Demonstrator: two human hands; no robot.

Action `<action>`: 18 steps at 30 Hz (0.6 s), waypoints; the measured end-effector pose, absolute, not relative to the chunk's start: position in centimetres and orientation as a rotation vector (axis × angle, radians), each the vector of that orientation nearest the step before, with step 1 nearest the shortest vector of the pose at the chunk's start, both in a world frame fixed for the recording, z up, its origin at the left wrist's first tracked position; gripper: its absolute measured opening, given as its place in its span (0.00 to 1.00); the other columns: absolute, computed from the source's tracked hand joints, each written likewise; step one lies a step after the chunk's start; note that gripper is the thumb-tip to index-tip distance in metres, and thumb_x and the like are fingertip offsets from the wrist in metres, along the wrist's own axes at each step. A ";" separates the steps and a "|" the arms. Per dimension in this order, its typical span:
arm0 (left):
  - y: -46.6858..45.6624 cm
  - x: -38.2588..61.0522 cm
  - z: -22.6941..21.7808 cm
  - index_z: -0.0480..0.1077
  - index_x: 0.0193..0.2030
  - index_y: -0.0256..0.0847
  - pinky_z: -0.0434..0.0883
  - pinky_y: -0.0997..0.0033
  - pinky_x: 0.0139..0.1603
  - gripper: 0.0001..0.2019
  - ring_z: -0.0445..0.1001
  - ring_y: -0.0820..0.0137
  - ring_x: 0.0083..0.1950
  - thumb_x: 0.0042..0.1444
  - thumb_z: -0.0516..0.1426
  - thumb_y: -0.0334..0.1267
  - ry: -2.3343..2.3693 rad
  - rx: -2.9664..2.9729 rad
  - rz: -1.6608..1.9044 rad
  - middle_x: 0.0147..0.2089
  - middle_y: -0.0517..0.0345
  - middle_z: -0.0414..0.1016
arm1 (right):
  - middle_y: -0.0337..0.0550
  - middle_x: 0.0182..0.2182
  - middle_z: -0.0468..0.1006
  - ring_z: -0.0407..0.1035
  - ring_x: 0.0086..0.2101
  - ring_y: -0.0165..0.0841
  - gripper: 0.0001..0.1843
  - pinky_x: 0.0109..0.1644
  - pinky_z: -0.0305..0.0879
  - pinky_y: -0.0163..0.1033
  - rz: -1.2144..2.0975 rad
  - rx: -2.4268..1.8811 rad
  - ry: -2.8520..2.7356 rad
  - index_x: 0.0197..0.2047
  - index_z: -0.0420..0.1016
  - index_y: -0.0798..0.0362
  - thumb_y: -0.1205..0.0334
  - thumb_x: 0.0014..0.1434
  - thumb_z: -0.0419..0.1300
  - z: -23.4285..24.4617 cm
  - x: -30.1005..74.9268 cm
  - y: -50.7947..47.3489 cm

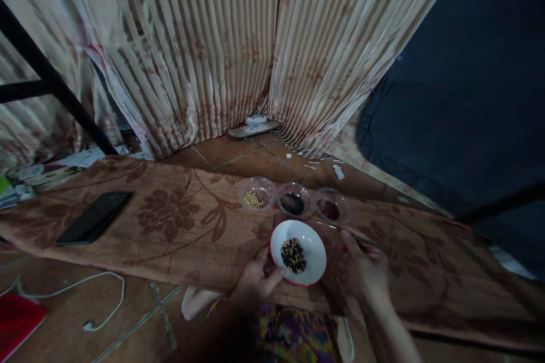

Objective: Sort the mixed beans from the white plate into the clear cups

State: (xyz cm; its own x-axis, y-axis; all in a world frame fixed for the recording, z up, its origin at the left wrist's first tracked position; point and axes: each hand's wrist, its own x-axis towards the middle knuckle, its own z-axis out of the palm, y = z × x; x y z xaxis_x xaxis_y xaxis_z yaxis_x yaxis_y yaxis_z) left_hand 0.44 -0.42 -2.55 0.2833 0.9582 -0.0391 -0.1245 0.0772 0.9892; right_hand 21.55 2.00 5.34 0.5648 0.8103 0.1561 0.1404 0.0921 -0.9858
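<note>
My left hand (259,281) grips the left rim of a white bowl (315,252) with a red edge, thumb over the rim. The bowl is tilted toward me and contains a mix of black and pale yellow beans (293,255). In my right hand (366,264), just right of the bowl, is a thin metal utensil (334,226); its exact kind is too dim to make out. Behind the bowl stand three clear plastic cups in a row: the left cup (266,186) has yellow beans, the middle cup (293,187) black ones, the right cup (343,204) dark red ones.
A brown flowered cloth (170,249) covers the long, narrow surface. A dark phone (96,218) lies at its left. Striped curtains (213,39) hang behind, with a dark fabric mass (460,79) at right. A white cable (121,300) lies on the floor.
</note>
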 end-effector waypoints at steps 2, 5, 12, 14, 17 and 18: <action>-0.4 0.3 -2.6 0.60 0.60 0.39 0.70 0.63 0.57 0.25 0.75 0.61 0.53 0.55 0.58 0.37 0.923 1.201 1.002 0.53 0.50 0.76 | 0.46 0.26 0.80 0.72 0.29 0.36 0.19 0.33 0.68 0.39 0.652 -1.573 -0.927 0.35 0.82 0.56 0.49 0.45 0.67 4.4 21.8 -0.7; -0.4 0.1 -2.6 0.62 0.58 0.39 0.71 0.63 0.54 0.23 0.76 0.62 0.50 0.56 0.58 0.38 0.975 1.256 0.967 0.50 0.51 0.78 | 0.50 0.34 0.82 0.75 0.37 0.43 0.19 0.41 0.71 0.44 0.751 -1.711 -0.940 0.34 0.82 0.56 0.49 0.45 0.66 2.9 22.5 -3.9; -0.3 0.1 -2.2 0.63 0.56 0.39 0.72 0.63 0.54 0.21 0.76 0.62 0.51 0.56 0.58 0.37 0.917 1.234 0.987 0.52 0.50 0.77 | 0.50 0.41 0.81 0.74 0.45 0.44 0.18 0.52 0.69 0.49 0.761 -1.703 -1.113 0.38 0.82 0.54 0.50 0.51 0.64 0.8 22.7 -5.1; -0.3 0.1 -2.2 0.63 0.57 0.40 0.72 0.64 0.54 0.22 0.76 0.62 0.51 0.56 0.59 0.38 0.930 1.245 0.982 0.52 0.50 0.77 | 0.51 0.42 0.81 0.73 0.45 0.43 0.18 0.51 0.69 0.48 0.756 -1.694 -1.161 0.38 0.81 0.54 0.49 0.52 0.63 0.6 22.2 -4.8; -0.4 0.1 -2.2 0.63 0.57 0.39 0.73 0.64 0.53 0.23 0.76 0.62 0.50 0.56 0.59 0.38 0.964 1.254 0.967 0.51 0.50 0.78 | 0.51 0.42 0.80 0.73 0.45 0.43 0.18 0.49 0.70 0.47 0.725 -1.720 -1.212 0.38 0.81 0.54 0.49 0.53 0.62 0.4 21.6 -4.6; -0.4 0.1 -2.3 0.62 0.58 0.39 0.73 0.64 0.52 0.23 0.77 0.62 0.50 0.56 0.58 0.38 0.977 1.252 0.968 0.50 0.50 0.78 | 0.52 0.42 0.80 0.73 0.45 0.43 0.18 0.48 0.70 0.47 0.707 -1.725 -1.231 0.38 0.81 0.54 0.49 0.53 0.62 0.3 21.5 -4.6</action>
State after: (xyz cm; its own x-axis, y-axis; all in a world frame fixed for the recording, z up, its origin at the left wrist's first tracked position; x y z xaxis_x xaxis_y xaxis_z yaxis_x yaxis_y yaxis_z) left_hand 0.13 -0.41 -2.26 0.2970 0.9534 -0.0532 -0.0446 0.0695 0.9966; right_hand 21.53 -4.61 0.32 0.3476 0.9368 0.0391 0.4377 -0.1253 -0.8903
